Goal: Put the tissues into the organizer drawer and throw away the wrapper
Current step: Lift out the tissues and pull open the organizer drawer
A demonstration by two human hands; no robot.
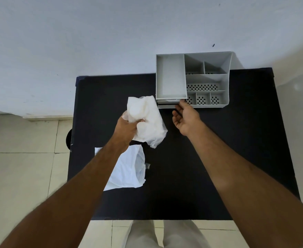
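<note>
My left hand (127, 129) is closed around a crumpled bundle of white tissues (147, 119), which has thin clear wrapper film around its lower end. It holds the bundle above the black table (200, 158), left of the grey organizer (225, 97). That organizer stands at the table's far edge, and its drawer front (166, 102) is low on its left side with a dark gap under it. My right hand (184, 120) reaches that drawer front with thumb and fingertips, fingers apart and palm showing. A white opened wrapper (127, 169) lies flat on the table under my left forearm.
The organizer's top has one large smooth compartment at the left and several smaller perforated ones at the right. A small clear scrap (147, 165) lies beside the white wrapper. A dark round object (68, 140) shows on the tiled floor past the table's left edge.
</note>
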